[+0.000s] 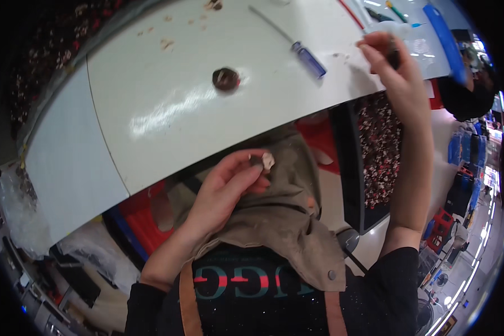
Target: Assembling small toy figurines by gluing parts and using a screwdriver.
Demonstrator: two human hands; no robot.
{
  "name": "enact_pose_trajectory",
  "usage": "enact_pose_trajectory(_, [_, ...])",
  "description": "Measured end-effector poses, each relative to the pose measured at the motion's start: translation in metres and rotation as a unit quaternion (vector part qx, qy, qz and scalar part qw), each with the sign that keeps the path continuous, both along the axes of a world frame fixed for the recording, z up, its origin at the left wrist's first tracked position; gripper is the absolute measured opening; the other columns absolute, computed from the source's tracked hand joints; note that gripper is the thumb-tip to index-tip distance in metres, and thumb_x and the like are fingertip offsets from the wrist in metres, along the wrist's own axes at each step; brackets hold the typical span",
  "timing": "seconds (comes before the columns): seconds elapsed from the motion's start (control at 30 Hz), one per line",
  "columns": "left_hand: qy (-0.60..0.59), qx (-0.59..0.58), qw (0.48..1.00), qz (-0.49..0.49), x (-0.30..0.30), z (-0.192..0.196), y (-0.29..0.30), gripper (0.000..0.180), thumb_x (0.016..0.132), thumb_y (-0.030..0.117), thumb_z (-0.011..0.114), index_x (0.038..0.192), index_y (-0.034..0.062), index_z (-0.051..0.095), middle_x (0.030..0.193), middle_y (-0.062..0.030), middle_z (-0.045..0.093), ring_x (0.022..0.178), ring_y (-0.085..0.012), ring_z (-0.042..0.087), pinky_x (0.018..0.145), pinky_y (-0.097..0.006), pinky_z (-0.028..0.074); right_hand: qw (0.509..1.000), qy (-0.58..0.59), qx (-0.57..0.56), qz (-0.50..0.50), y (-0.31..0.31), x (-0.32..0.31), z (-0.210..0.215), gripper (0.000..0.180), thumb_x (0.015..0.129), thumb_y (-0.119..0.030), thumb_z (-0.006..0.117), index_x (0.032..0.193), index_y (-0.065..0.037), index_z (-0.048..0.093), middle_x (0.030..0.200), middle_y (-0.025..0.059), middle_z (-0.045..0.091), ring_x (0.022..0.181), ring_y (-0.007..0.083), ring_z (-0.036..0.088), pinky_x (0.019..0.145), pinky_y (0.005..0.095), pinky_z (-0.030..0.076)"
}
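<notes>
My left hand (229, 187), low over the brown apron (285, 224), pinches a small whitish piece (268, 162) between thumb and fingers. What else lies in its curled fingers is hidden. Raised over the right end of the table, my right hand (391, 70) has its fingers bent together around something dark, mostly covered and too blurred to name. On the table sits a small dark round lump (225, 79) with a bit of red at its side. A screwdriver (308, 59) with a blue-purple handle lies between that lump and my right hand.
Pale crumbs (167, 43) are scattered on the white table (168, 95). A black bin (353, 185) of dark, red and white bits stands below its right edge. A similar heap (45, 50) fills the far left. A blue strip (445, 42) lies at the table's right end.
</notes>
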State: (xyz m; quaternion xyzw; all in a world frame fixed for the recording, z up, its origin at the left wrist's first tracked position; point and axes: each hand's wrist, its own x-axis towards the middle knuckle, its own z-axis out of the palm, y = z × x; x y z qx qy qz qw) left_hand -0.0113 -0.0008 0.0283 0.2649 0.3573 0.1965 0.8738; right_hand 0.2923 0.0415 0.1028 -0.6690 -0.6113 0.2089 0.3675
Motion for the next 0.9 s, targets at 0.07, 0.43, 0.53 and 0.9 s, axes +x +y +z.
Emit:
enact_pose_trajectory(0.07, [0.016, -0.011, 1.000, 0.007, -0.001, -0.001, 0.002, 0.032, 0.095, 0.013, 0.051, 0.125, 0.0023, 0.050, 0.101, -0.0040, 0.058, 0.089, -0.0098, 0.057, 0.081, -0.024, 0.048, 0.998, 0.030, -0.024, -0.047, -0.009, -0.018, 0.007, 0.025, 0.092, -0.026, 0.056, 0.103, -0.004, 0.055, 0.084, -0.0007, 0.054, 0.068, 0.0048, 0.046, 0.064, 0.0184, 0.038])
enact_pose_trajectory(0.43, [-0.015, 0.038, 0.999, -0.015, -0.003, -0.012, -0.005, 0.033, 0.096, 0.013, 0.052, 0.127, 0.0034, 0.048, 0.105, -0.0025, 0.057, 0.090, -0.0073, 0.057, 0.083, -0.022, 0.048, 0.959, 0.131, -0.193, 0.161, -0.070, -0.077, -0.009, 0.016, 0.094, -0.010, 0.045, 0.099, 0.000, 0.055, 0.085, 0.0039, 0.056, 0.069, 0.0076, 0.052, 0.062, 0.0221, 0.044])
enact_pose_trajectory(0.53, [-0.027, 0.054, 0.998, -0.013, -0.003, -0.013, -0.007, 0.034, 0.095, 0.011, 0.052, 0.128, 0.0026, 0.047, 0.108, -0.0029, 0.057, 0.091, -0.0073, 0.057, 0.083, -0.022, 0.048, 0.947, 0.050, -0.241, 0.208, -0.076, -0.084, -0.025, 0.013, 0.089, -0.008, 0.052, 0.098, 0.000, 0.055, 0.081, 0.0112, 0.055, 0.068, 0.0224, 0.057, 0.064, 0.0308, 0.046])
enact_pose_trajectory(0.9, [0.016, 0.126, 0.992, -0.006, 0.000, -0.011, -0.016, 0.034, 0.091, 0.006, 0.056, 0.124, 0.0000, 0.049, 0.110, -0.0053, 0.058, 0.097, -0.0107, 0.058, 0.085, -0.025, 0.050, 0.957, -0.049, -0.208, 0.196, -0.088, -0.099, -0.050, 0.026, 0.079, -0.023, 0.070, 0.086, -0.003, 0.054, 0.071, 0.0125, 0.055, 0.065, 0.0317, 0.058, 0.056, 0.0362, 0.044])
